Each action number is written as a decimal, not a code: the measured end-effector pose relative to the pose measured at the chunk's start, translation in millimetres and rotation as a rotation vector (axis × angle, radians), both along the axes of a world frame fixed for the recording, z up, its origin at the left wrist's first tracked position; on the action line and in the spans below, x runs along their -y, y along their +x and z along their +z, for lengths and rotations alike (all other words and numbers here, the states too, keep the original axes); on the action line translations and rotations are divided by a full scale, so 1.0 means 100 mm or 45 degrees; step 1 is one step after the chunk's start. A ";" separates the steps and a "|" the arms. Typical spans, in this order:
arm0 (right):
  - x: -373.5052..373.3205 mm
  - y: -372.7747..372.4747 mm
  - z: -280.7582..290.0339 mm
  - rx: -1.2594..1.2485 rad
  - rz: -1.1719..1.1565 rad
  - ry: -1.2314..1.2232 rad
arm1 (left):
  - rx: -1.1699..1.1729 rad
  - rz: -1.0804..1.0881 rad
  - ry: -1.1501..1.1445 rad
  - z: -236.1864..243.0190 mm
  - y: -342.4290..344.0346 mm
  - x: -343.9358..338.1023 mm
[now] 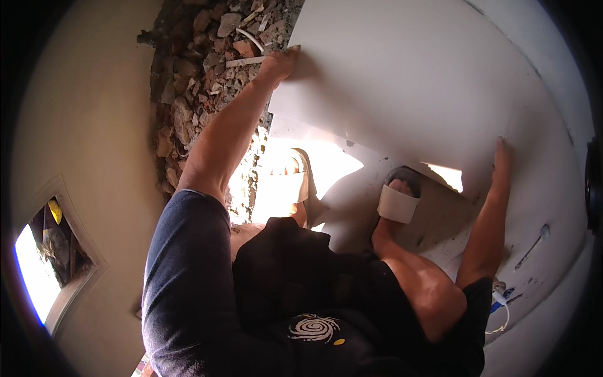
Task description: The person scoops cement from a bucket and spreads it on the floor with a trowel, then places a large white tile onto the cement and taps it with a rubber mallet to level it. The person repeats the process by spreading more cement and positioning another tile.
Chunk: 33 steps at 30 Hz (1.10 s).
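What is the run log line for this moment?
left hand holds white panel by left edge; right hand at panel's right side; rubble left of panel

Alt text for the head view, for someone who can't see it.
A person's left hand holds the left edge of a large pale panel, with the right hand at its right side. Broken rubble lies to the left; nearer the wearer, two sandals with pale straps are on a partly sunlit floor.
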State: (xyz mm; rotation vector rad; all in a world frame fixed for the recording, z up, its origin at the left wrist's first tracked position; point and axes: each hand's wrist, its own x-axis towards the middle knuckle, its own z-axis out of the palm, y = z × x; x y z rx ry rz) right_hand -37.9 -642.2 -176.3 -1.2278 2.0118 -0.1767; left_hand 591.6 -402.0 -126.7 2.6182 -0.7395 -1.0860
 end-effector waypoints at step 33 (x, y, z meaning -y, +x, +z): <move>-2.12 -0.30 0.70 -0.141 0.176 -0.216 | -0.193 -0.258 -0.131 0.02 -0.07 -1.11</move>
